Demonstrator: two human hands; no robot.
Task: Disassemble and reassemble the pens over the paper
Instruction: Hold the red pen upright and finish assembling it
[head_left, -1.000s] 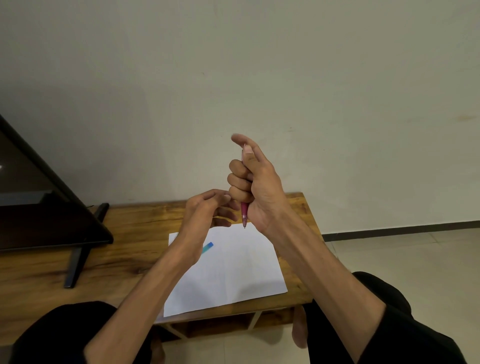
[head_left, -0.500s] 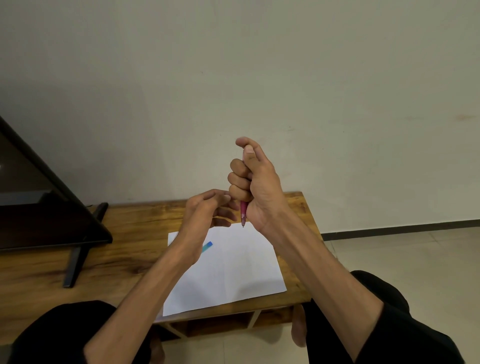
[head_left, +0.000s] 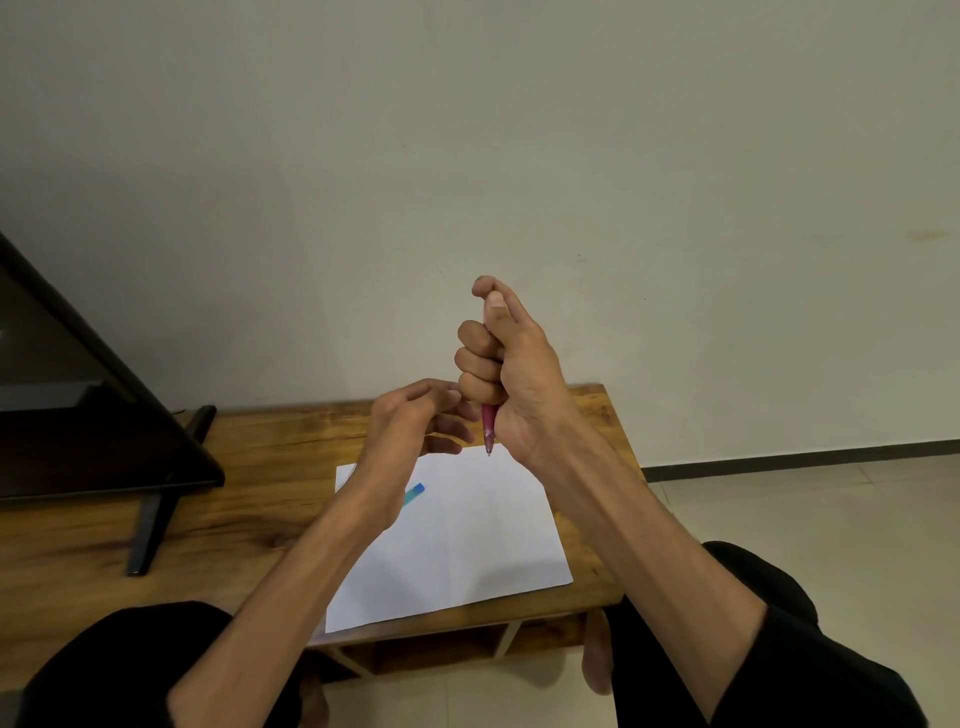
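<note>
Where wall (head_left: 519, 156) meets floor (head_left: 831, 519): table (head_left: 260, 441) (wooden).

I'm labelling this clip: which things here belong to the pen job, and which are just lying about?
Job:
- pink pen, in the right hand
- blue pen, on the paper
- left hand

Lying about:
- black screen on its stand
- wooden table
</note>
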